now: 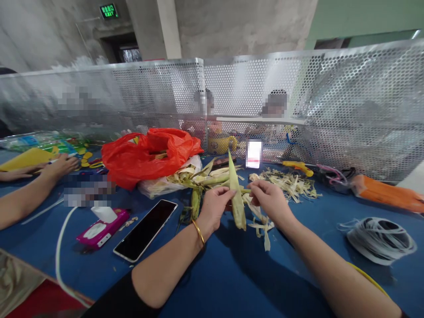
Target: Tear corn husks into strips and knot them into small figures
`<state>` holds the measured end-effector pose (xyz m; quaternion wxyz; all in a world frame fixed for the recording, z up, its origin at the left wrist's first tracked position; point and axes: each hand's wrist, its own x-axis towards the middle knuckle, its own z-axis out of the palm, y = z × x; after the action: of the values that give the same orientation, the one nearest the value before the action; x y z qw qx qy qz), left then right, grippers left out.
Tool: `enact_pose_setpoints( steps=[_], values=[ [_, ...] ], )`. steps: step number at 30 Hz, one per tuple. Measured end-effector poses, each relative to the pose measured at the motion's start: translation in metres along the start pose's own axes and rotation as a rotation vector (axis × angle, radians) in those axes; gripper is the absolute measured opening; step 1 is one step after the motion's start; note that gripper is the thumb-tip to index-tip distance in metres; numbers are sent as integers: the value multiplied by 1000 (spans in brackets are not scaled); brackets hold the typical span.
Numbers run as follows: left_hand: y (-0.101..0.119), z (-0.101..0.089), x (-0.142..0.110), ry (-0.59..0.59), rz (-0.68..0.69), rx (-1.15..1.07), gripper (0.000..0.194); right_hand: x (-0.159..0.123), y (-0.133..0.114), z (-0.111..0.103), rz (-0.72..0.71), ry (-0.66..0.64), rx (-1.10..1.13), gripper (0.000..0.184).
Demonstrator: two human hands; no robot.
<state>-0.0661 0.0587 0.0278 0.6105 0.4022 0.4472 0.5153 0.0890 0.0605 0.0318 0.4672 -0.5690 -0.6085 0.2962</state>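
Observation:
Between thumb and fingers, my left hand point(215, 204) pinches a long pale-green corn husk point(236, 198), which stands nearly upright with its pointed tip up. My right hand point(267, 198) is just right of that husk, its fingers pressed together; whether a strip is between them I cannot make out. Below it hang or lie thin torn husk strips point(265, 227). Behind my left hand is a heap of whole husks point(212, 177), partly on a clear plastic bag. A pile of shredded husk point(291, 184) lies beyond my right hand.
A red plastic bag point(149, 154), black-screened phone point(145, 230) and magenta tissue pack point(102, 227) are to the left. Right are a yellow glue gun point(298, 168), orange packet point(387, 192) and string coil point(380, 240). A perforated metal divider point(159, 92) stands behind. A co-worker's hand point(61, 164) is at far left.

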Motion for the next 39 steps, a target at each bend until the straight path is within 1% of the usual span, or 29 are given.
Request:
enact_pose_setpoints(
  steps=[3,6,8,10,12,14,16,18,20,22,24,26,28,30,31,33,35,37,39],
  values=[
    [1,0,0,50,13,-40,11,-3,-3,2,-42,-17,-43,18],
    [3,1,-1,85,37,-57,12,-8,-5,9,-27,-159,0,22],
    [4,1,-1,104,50,-42,11,-10,-5,13,-1,-247,48,20],
    [3,0,1,124,68,-11,10,-10,-3,15,0,-235,57,20],
    [1,-2,4,136,118,38,9,-9,-3,14,-11,-173,46,23],
    [-1,-4,7,146,237,164,7,-9,-5,12,-41,-101,35,24],
    [-3,-6,6,166,417,402,4,-10,-8,11,-63,-61,65,24],
    [-5,-6,2,177,606,681,2,-12,-11,12,-48,-66,129,28],
    [-7,-5,-4,149,763,907,9,-14,-12,16,-10,-74,191,30],
    [-8,-4,-9,95,854,1039,14,-15,-11,18,20,-44,241,30],
    [-8,-3,-12,30,868,1056,13,-14,-10,18,35,5,287,26],
    [-8,-2,-12,-12,846,970,11,-12,-11,16,45,28,316,21],
    [-8,-3,-10,21,819,858,12,-11,-12,13,57,27,330,18],
    [-8,-3,-7,90,786,798,13,-9,-14,10,70,20,348,16],
    [-8,-4,-6,111,763,782,17,-9,-15,9,72,17,357,16],
    [-8,-4,-3,123,704,749,21,-8,-16,8,74,12,370,16],
    [-8,-5,0,134,654,707,17,-7,-16,8,75,9,373,16],
    [-8,-6,2,140,642,702,16,-7,-16,7,79,2,371,18],
    [-8,-6,2,105,647,734,12,-7,-17,7,81,-16,369,19]
  ],
)
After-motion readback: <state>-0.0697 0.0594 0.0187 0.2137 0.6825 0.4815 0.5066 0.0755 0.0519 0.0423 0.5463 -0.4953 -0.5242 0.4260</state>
